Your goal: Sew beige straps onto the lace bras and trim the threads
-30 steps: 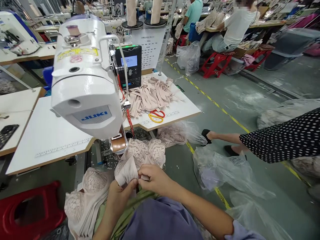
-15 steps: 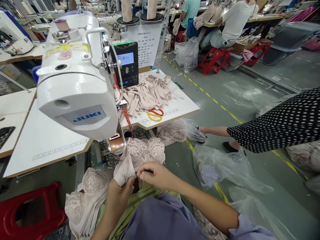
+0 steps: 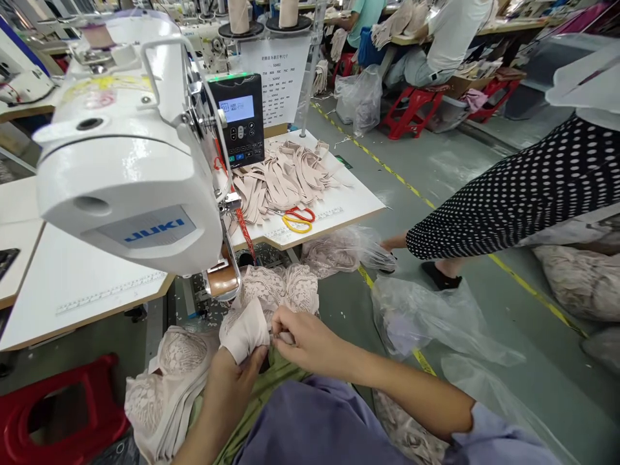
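Note:
Low in the view, both my hands work a pale pink lace bra piece [image 3: 271,300] in my lap, just below the white sewing machine [image 3: 130,161]. My left hand [image 3: 237,378] is closed, pinching the folded cup of the piece [image 3: 245,329] from below. My right hand [image 3: 303,339] is closed too, its fingertips pinching a small edge of the same fabric right beside the left thumb. A stack of more lace pieces [image 3: 165,387] lies against my left knee.
On the white table [image 3: 87,284] lie a heap of beige straps [image 3: 281,177], red and yellow scissors [image 3: 298,219] and the machine's control panel [image 3: 239,119]. A person in a polka-dot skirt [image 3: 508,187] stands close on the right. Plastic bags [image 3: 426,323] lie on the floor, a red stool [image 3: 58,413] at left.
The person in the polka-dot skirt has stepped closer from the right. My hands stay on the lace piece, the fingers shifting slightly along its edge.

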A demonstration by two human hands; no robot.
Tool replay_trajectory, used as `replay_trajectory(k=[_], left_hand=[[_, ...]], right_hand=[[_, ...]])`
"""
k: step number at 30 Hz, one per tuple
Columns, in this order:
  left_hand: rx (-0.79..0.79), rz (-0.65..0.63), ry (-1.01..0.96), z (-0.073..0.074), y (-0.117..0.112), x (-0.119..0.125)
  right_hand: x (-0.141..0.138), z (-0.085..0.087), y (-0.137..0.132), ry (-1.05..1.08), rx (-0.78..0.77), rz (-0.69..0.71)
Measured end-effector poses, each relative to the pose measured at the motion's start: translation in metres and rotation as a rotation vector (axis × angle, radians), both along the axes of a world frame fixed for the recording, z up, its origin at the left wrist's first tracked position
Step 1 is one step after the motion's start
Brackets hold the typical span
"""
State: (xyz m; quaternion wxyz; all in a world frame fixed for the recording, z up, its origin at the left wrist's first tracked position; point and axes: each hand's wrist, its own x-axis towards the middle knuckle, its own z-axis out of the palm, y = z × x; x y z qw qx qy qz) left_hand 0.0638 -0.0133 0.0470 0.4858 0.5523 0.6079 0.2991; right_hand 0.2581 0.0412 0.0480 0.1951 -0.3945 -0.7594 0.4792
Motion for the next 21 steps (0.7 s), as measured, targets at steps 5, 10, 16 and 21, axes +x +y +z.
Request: replay_trajectory(k=[5,10,16,21], left_hand=[[-0.034,0.000,0.006,-0.003,0.000,-0.001],[-0.098,0.025,-0.047,0.004,0.006,0.000],[-0.168,0.076,-0.144,-0.001,0.011,0.000],[-0.202,0.170,-0.182,-0.007,0.010,-0.004]], right_hand=[[0.002,-0.001,0.007,-0.002,-0.066,-0.019],[0.004,-0.014,0.018,0.076,-0.148,0.023],[0.000,-0.020,0.015,0.249,-0.543,-0.029],[0.001,-0.026,0.013,0.317,-0.614,-0.036]])
